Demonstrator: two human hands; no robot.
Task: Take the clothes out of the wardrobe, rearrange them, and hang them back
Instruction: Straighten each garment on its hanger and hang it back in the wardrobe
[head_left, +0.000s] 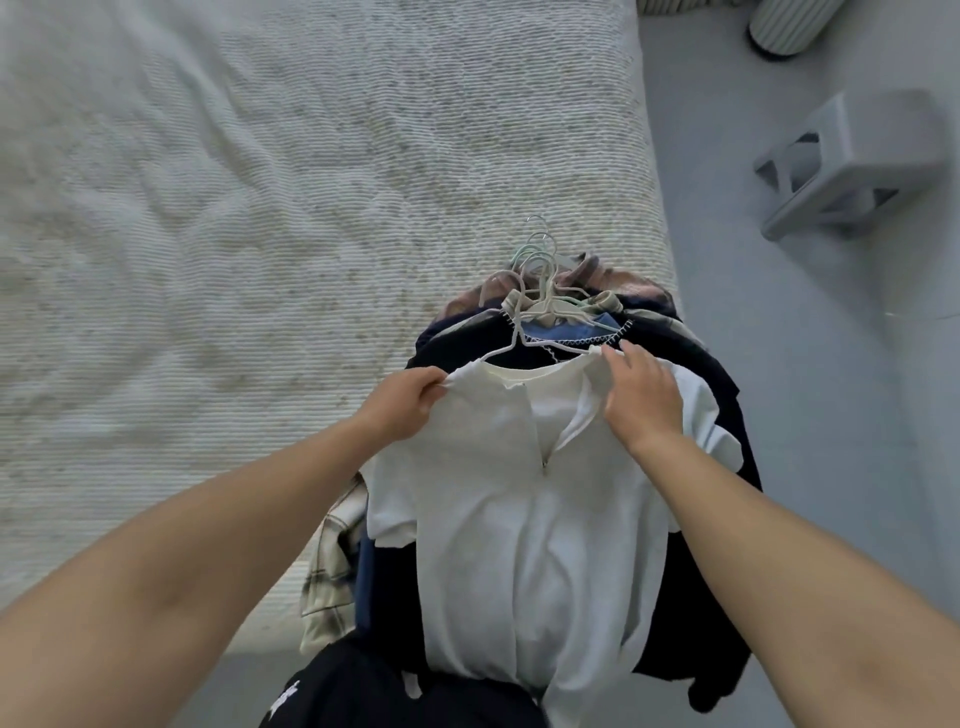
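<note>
Two bare arms reach forward from the bottom corners and come close together in the middle. The left hand (402, 402) has its fingers (434, 391) curled, and they pinch the left shoulder of the white top (524, 519). The right hand (641, 395) lies palm down on the other shoulder. Its fingers are bent and pinch the cloth near the neck. Both wrists are nearly straight. The two hands are level with each other, a little apart.

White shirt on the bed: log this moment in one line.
stage: rearranging | left hand: pinches white shirt shoulder | right hand: holds other shoulder | hanger: in collar | pile on bed
</note>
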